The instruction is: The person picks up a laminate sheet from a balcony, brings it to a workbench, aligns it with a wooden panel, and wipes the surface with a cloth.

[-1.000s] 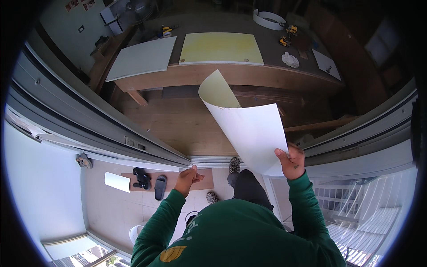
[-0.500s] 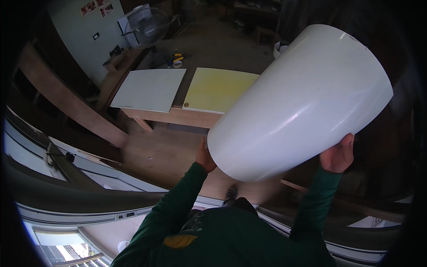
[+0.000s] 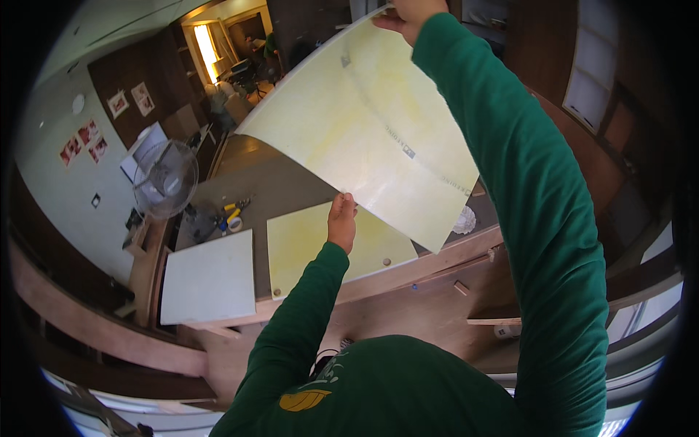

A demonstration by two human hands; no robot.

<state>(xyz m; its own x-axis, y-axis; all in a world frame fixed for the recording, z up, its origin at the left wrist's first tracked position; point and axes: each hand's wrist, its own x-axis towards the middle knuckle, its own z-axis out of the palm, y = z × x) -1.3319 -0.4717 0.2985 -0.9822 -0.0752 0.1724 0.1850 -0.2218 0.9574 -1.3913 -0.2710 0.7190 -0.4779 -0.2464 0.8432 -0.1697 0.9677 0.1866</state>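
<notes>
A large bendy laminate sheet (image 3: pixel 349 124) hangs tilted over the workbench, its pale yellowish, smeared side toward me and a line of dark print across it. My left hand (image 3: pixel 341 222) pinches its near edge, thumb and fingertips at the rim. Raised high at the top of the view, my right hand (image 3: pixel 415 16) is closed on the upper corner edge. Beneath the sheet lies a yellowish board (image 3: pixel 313 251) with round holes near its front edge; the sheet hides part of it. Left of that board, a white panel (image 3: pixel 208 280) lies flat on the bench.
On the bench behind the panels sit yellow-handled pliers (image 3: pixel 234 209) and a tape roll (image 3: pixel 234 224). A fan (image 3: pixel 166 178) stands at the left. A crumpled white thing (image 3: pixel 464 220) is by the sheet's right edge. Wooden strips (image 3: pixel 461 288) lie below the bench's front edge.
The sheet was curled with its white side outward; now it is opened flatter, yellowish side showing. My right hand has risen to the far top edge, and my view has tilted up.
</notes>
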